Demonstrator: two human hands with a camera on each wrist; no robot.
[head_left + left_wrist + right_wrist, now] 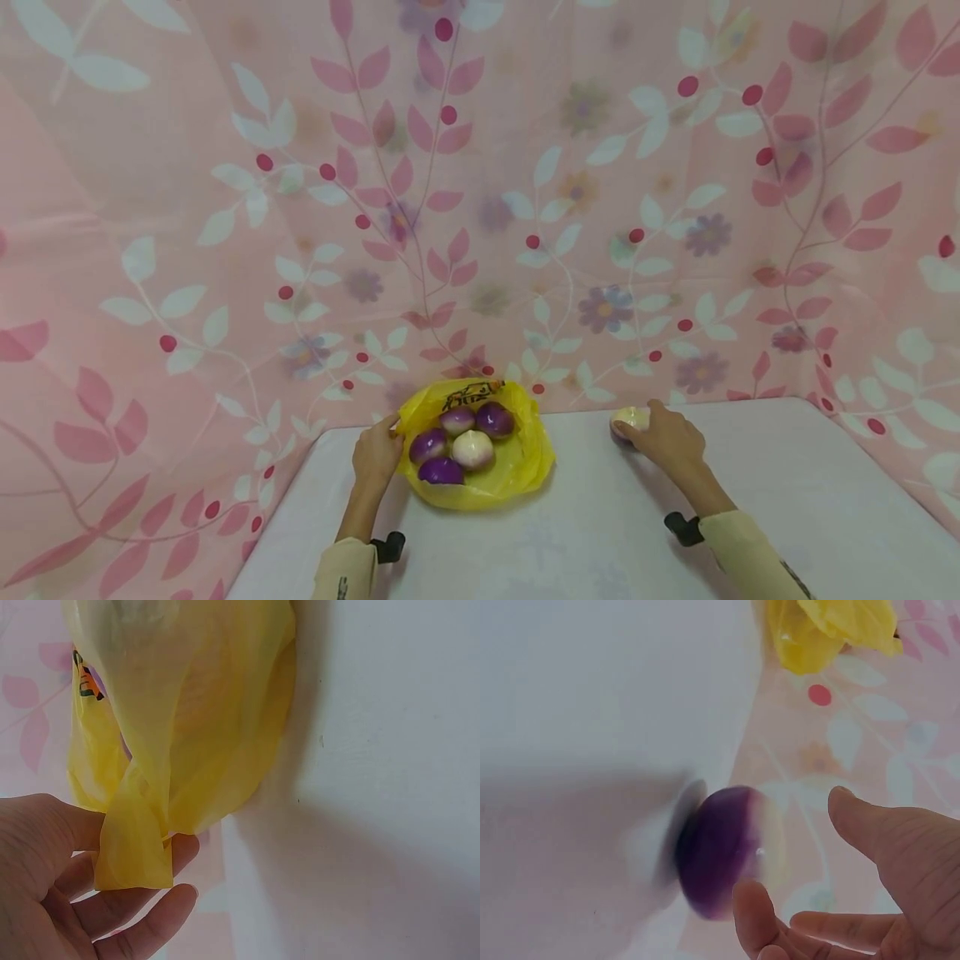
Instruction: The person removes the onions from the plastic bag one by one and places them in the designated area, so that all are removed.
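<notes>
A yellow plastic bag (525,479) stands with its mouth spread on the table, several purple-and-white turnips (472,451) inside. My left hand (377,457) is at the bag's left side; in the left wrist view its thumb and fingers pinch a flap of the yellow bag (217,727). To the right of the bag, one more purple-and-white turnip (724,851) rests on the table. My right hand (673,442) reaches over this turnip. In the right wrist view the thumb and fingers of the right hand (900,877) are spread apart beside it, not closed round it.
The white-covered table (577,533) meets a pink floral curtain (480,208) along its back edge. A dark wrist mount (388,547) sits at the left wrist and another dark mount (682,529) at the right.
</notes>
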